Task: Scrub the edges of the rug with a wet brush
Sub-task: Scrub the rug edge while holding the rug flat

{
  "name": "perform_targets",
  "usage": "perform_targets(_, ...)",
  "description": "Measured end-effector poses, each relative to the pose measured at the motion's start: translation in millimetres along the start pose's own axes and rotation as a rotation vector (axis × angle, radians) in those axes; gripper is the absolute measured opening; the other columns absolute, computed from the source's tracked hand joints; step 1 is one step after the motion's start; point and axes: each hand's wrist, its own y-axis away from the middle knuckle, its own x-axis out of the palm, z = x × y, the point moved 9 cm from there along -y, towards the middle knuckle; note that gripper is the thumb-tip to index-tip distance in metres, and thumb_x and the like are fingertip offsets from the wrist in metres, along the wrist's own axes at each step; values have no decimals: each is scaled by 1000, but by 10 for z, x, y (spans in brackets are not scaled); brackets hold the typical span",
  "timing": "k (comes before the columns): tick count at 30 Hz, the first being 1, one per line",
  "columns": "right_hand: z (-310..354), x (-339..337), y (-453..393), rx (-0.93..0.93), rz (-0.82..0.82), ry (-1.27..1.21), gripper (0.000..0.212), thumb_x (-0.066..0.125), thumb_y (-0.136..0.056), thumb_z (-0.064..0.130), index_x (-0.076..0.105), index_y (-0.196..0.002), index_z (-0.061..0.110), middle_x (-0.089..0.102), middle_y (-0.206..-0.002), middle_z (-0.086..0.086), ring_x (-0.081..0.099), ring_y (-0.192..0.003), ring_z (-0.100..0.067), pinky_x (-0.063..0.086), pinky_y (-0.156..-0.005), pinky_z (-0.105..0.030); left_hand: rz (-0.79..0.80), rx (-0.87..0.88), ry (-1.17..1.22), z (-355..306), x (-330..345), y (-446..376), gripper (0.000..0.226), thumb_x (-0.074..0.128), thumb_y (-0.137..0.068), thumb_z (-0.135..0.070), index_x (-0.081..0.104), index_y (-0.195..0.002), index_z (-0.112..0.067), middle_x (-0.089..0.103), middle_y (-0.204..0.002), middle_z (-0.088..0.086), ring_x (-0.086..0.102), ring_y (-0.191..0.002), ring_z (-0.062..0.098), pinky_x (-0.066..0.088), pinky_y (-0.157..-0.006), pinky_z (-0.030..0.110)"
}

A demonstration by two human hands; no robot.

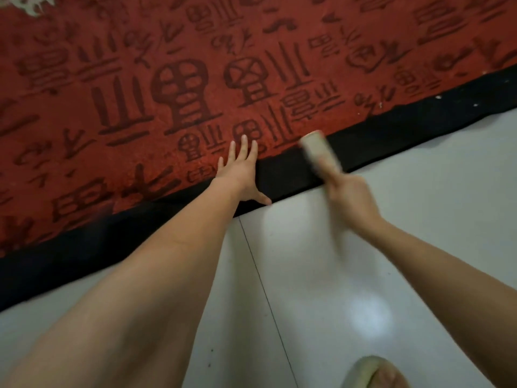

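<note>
While the left hand (242,170) lies flat with straight fingers pinning the red rug (173,88) at its black edge band (291,170), the right hand's (348,198) grip curls around the blurred brush (319,149), which should probably work along that band in short, firm strokes.

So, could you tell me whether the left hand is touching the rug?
Touching. The head view shows the left hand lying flat on the rug, fingers spread over the red pile and thumb across the black border.
</note>
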Motion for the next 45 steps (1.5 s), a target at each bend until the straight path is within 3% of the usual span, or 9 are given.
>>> perform_targets(2,-92,-24,61,141,-115,-146,52,40,-101,22,32,-147,44,62,-92,-28,60,-83,-44,47,-73,-42,26,-28,-56,-71,-31,-4,144,87,-64,-49,-23,-152,-20,-33,-157,3,-26,-146,29,-3,-118,57)
perform_targets(8,281,381,220,-274,154,47,77,45,-92,9,14,-147,53,63,-84,-20,63,-78,-40,48,-67,-41,92,2,-228,-271,-79,-128,150,90,-61,-45,-27,-151,-17,-33,-158,4,-24,-147,29,-6,-119,54)
perform_targets(12,-247,-64,-27,81,-80,-149,54,42,-99,21,32,-147,43,62,-94,-28,60,-84,-45,47,-74,-43,111,-10,-131,-294,-50,-96,149,92,-62,-38,-26,-151,-19,-35,-157,1,-23,-147,29,2,-120,52)
perform_targets(18,207,270,103,-162,79,-121,53,42,-97,21,35,-145,44,66,-99,-24,63,-89,-41,47,-71,-37,106,12,-106,-266,-44,-128,149,92,-60,-38,-24,-152,-21,-35,-156,-2,-23,-147,27,1,-120,52)
perform_targets(23,-631,-302,20,241,-178,-200,45,40,-102,26,38,-144,42,63,-102,-28,60,-93,-43,46,-78,-38,124,3,-141,-290,-38,-132,149,91,-62,-38,-27,-150,-21,-37,-155,-1,-24,-147,29,2,-121,52)
perform_targets(28,198,298,307,-174,162,-100,63,43,-97,14,26,-147,48,65,-91,-27,62,-80,-41,47,-71,-38,121,-4,-153,-268,-26,-160,151,92,-60,-40,-28,-150,-21,-37,-155,-1,-23,-147,29,3,-121,52)
perform_targets(33,-419,-165,-25,145,-106,-142,51,43,-100,23,35,-146,43,65,-100,-28,61,-88,-43,48,-78,-42,125,3,-151,-302,-42,-134,149,91,-62,-39,-27,-150,-21,-37,-156,0,-23,-147,29,3,-121,52)
perform_targets(39,192,262,202,-171,82,-140,56,45,-98,19,32,-145,48,66,-100,-28,64,-86,-42,49,-74,-39,118,-2,-153,-247,-36,-162,151,92,-60,-40,-28,-150,-23,-37,-156,-2,-23,-147,28,2,-120,50)
perform_targets(45,-1225,-809,264,370,-219,-92,47,33,-103,24,34,-147,38,56,-119,-29,55,-100,-44,44,-88,-42,118,12,-148,-277,-39,-130,149,92,-61,-38,-26,-151,-21,-35,-156,0,-22,-147,29,3,-120,52)
